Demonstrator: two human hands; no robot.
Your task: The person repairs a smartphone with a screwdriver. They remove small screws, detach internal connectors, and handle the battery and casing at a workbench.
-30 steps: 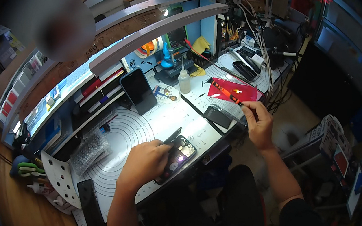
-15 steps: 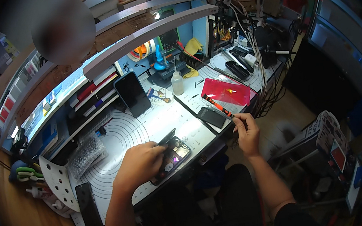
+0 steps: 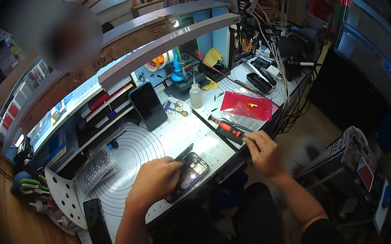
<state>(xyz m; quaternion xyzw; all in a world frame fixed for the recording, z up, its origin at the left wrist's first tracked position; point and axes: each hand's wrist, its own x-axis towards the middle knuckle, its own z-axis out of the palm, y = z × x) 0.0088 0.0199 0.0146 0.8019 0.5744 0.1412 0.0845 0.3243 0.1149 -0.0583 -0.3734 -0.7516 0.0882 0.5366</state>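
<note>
My left hand [image 3: 159,177] is closed on the raised dark panel [image 3: 187,150] of an opened phone [image 3: 194,170] lying on the white mat, its inner parts showing; the fingertips are partly hidden. To its right, my right hand [image 3: 262,151] grips an orange-and-black screwdriver [image 3: 226,128], angled forward-left over a dark flat object. A red sheet [image 3: 236,101] with clear plastic on it lies just beyond the screwdriver. A dark phone [image 3: 148,107] stands propped behind the opened one, next to a small squeeze bottle [image 3: 196,98].
Bubble wrap [image 3: 96,169] and a black phone [image 3: 95,222] lie at the left, beside a perforated holder [image 3: 64,196]. A lamp bar [image 3: 166,42] spans the bench's back. Cables [image 3: 286,86] hang at the right, where a folded chair [image 3: 343,150] stands below.
My right hand has moved left and toward me with the screwdriver, bringing it nearer the opened phone. My left hand stays on the panel. The whole view has shifted slightly.
</note>
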